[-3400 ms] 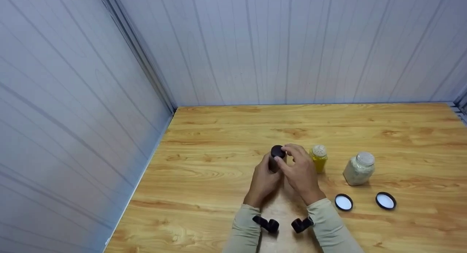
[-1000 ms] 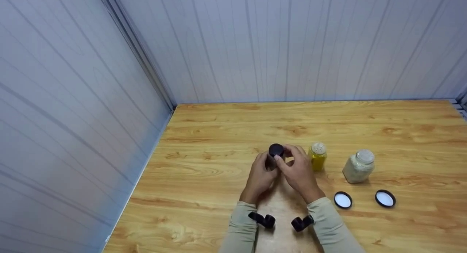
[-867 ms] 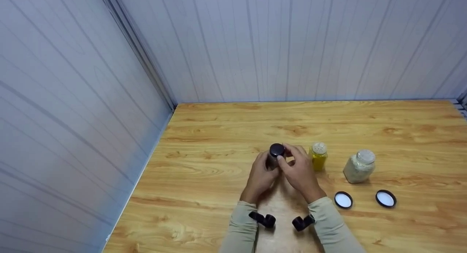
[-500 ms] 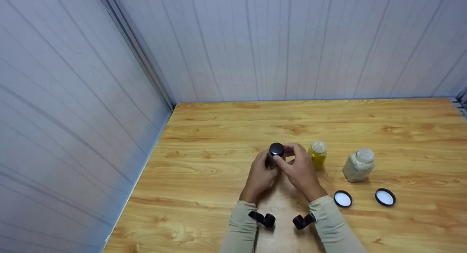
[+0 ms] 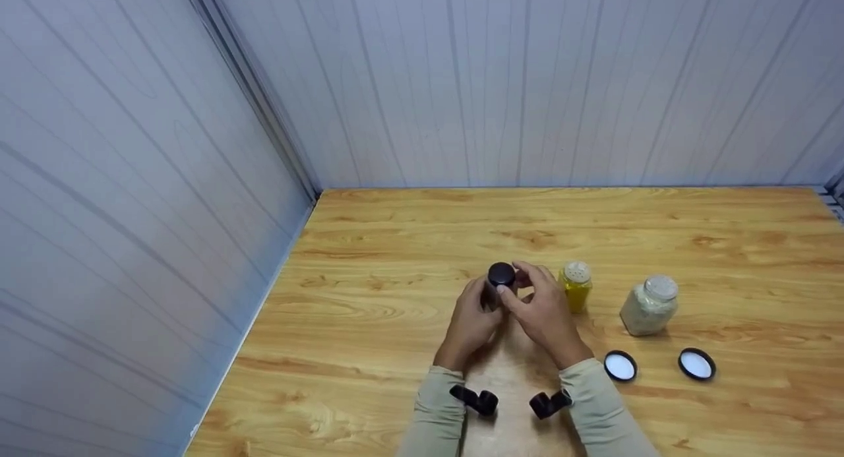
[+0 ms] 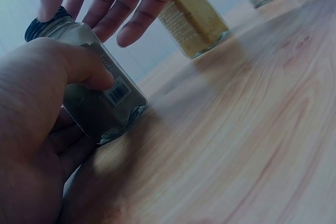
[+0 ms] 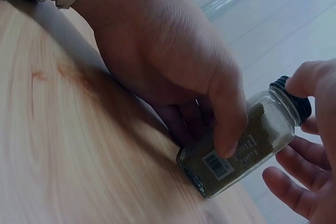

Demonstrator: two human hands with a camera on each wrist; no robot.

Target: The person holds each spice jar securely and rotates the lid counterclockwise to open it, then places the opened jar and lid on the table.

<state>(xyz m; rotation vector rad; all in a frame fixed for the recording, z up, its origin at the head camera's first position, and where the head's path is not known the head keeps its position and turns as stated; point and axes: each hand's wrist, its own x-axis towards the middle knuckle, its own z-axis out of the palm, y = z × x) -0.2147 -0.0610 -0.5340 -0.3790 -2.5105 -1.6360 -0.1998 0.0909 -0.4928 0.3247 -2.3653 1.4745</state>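
A square glass spice jar (image 7: 257,142) with dark powder and a barcode label stands on the table, slightly tilted in the wrist views. My left hand (image 5: 471,322) wraps round its body, thumb across the label side in the left wrist view. My right hand (image 5: 544,312) pinches the black lid (image 5: 501,274) at its edge between thumb and forefinger, the other fingers spread off the glass. The lid sits on the jar's neck. Right beside the right hand is a shaker jar of yellow powder (image 5: 575,295) with a perforated white top.
Further right stands a larger jar with pale, speckled contents (image 5: 649,310) and a whitish top. Two black lids lie white side up near it, a left lid (image 5: 620,366) and a right lid (image 5: 697,364). Panelled walls (image 5: 422,81) border the wooden table (image 5: 369,246).
My right thumb and fingers have shifted from over the lid's top to its rim and made small movements there. The left hand keeps its grip; the other jars and lids stay put.
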